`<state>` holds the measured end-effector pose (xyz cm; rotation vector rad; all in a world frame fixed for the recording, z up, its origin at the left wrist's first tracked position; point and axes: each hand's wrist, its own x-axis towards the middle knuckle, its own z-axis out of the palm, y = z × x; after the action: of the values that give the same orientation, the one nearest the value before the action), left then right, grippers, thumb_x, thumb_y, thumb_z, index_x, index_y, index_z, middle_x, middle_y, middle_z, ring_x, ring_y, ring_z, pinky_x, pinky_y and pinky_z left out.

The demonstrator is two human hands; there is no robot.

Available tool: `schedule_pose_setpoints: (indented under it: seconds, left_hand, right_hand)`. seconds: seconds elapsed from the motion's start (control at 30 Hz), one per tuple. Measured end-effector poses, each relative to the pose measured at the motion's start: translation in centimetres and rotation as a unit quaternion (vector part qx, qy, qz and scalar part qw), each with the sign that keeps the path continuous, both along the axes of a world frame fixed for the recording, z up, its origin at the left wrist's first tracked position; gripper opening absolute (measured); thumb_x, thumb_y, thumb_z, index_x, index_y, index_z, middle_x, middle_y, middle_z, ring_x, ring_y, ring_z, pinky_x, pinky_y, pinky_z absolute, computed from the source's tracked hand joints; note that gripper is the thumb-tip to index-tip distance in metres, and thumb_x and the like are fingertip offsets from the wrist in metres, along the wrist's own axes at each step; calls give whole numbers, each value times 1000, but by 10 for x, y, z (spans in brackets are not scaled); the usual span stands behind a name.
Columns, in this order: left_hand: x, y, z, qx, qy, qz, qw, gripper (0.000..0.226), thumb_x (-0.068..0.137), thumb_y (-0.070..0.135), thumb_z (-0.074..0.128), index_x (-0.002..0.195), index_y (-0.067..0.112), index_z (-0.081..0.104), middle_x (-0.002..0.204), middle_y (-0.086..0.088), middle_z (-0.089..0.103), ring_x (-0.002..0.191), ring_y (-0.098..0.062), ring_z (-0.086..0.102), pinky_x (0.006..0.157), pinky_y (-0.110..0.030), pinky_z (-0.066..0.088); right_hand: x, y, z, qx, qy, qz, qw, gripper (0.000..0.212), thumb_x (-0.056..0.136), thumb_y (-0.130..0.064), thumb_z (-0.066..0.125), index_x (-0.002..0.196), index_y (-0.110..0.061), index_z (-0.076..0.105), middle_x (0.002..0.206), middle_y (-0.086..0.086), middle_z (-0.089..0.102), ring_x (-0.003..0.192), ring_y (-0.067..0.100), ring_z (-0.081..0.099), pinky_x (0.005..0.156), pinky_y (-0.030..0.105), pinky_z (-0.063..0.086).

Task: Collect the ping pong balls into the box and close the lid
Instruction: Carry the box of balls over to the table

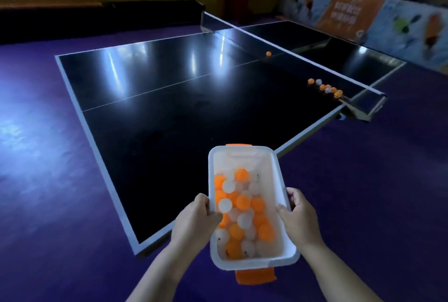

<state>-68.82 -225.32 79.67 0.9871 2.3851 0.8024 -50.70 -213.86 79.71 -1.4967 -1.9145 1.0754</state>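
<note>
The open box (278, 180), half full of balls (242, 202), is held over the surface's (169, 120) near corner, with the left hand (194, 219) and right hand (300, 214) each gripping a long rim. Well apart from it, loose balls (326, 88) line the surface's right edge at the net (266, 42), and one ball (268, 53) sits mid-surface.

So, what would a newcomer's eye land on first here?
The open white box of orange and white balls, gripped by left hand and right hand, bottom centre. Then loose balls clustered by the net at the table's right edge, and one orange ball mid-net.
</note>
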Motion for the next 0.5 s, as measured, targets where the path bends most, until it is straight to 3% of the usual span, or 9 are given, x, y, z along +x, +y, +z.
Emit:
schedule_pose_setpoints:
  seconds: [0.1,0.3,0.5]
  left_hand:
    - [-7,30,-5,-17,-9,-49,999,14,80,28,59,79,23,46,70,7,53,53,-6,45,43,-17,28]
    - [22,107,-25,-32,-31,-139,989,12,75,28,58,74,22,47,65,6,57,54,-13,55,46,-30,43]
    - [82,194,-24,-49,-19,-222,974,13,72,28,59,76,24,47,67,6,57,54,-9,49,46,-24,34]
  right_hand:
    - [2,8,-2,-13,1,-66,998,29,83,-11,58,88,-38,50,83,-11,64,74,7,61,59,25,48]
    - [43,42,-3,-26,-8,-179,983,24,82,-13,56,97,-31,53,80,-12,63,71,4,59,53,20,38]
    - [111,99,-12,-28,-1,-253,967,23,82,-14,57,96,-31,54,81,-11,63,72,7,60,57,24,44]
